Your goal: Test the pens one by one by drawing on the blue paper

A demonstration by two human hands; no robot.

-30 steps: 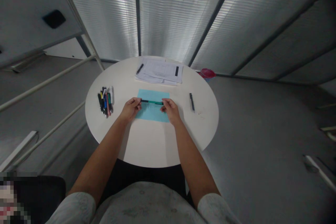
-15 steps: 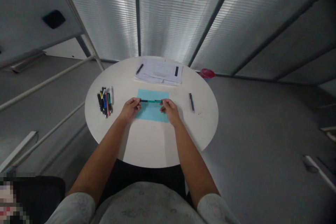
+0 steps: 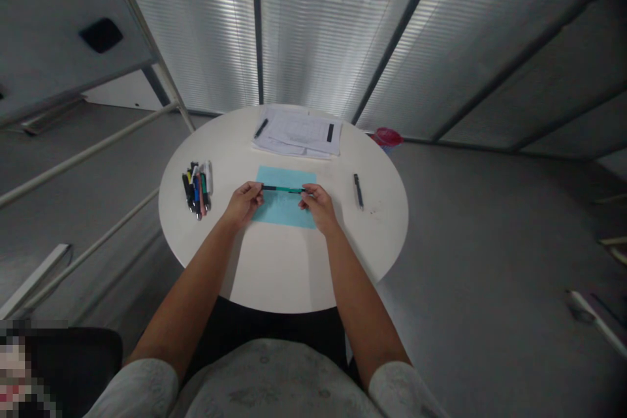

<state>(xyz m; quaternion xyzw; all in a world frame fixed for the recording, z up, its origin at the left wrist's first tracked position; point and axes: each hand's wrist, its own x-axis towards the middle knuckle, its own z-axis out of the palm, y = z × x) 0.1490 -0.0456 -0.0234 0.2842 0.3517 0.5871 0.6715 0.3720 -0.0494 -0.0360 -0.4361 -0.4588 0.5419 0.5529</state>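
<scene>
A green and black pen [image 3: 283,189] lies crosswise between my hands, above a light blue sheet of paper [image 3: 284,212]. My left hand [image 3: 243,202] pinches its black end between thumb and fingers. At the other end, where the clip is, my right hand [image 3: 319,206] grips the pen with its fingertips. The blue sheet rests on the round white table [image 3: 274,274], and both hands hover at its left and right edges.
Several pens and markers [image 3: 196,189] are bunched at the table's left. A dark pen [image 3: 358,191] lies to the right. Printed papers [image 3: 298,134] with a black pen [image 3: 260,128] on them are at the far side. Beyond stands a red basket [image 3: 388,137].
The pen has turned slightly about its length, so its clip now shows on the side nearer me. Both hands keep their places and their hold.
</scene>
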